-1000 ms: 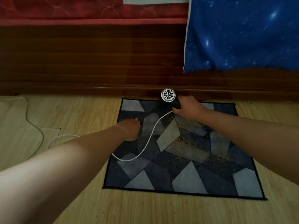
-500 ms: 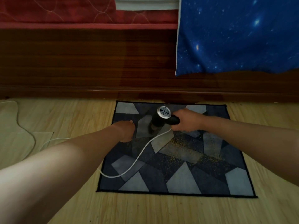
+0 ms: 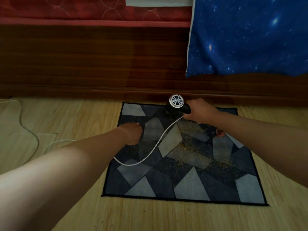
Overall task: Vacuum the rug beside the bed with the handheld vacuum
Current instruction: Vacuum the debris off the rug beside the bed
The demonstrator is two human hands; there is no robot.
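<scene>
Handheld vacuum [image 3: 176,105] moved back to far edge of rug [image 3: 183,180], by bed frame [image 3: 100,64] | cord [image 3: 150,150] trailed from floor at left across rug | left hand [image 3: 133,132] rested on rug, fingers tucked under, grip not discernible | right hand [image 3: 200,110] wrapped round vacuum handle | yellow grit [image 3: 191,147] spread mid-rug | nozzle hidden | reddish speck [image 3: 220,132] unidentifiable

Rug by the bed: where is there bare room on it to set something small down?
Free: the near strip of the rug along the wooden floor, below the white cord. Crowded: yellow crumbs across the middle, the left hand on the far left, the right hand with the vacuum at the far edge.
</scene>
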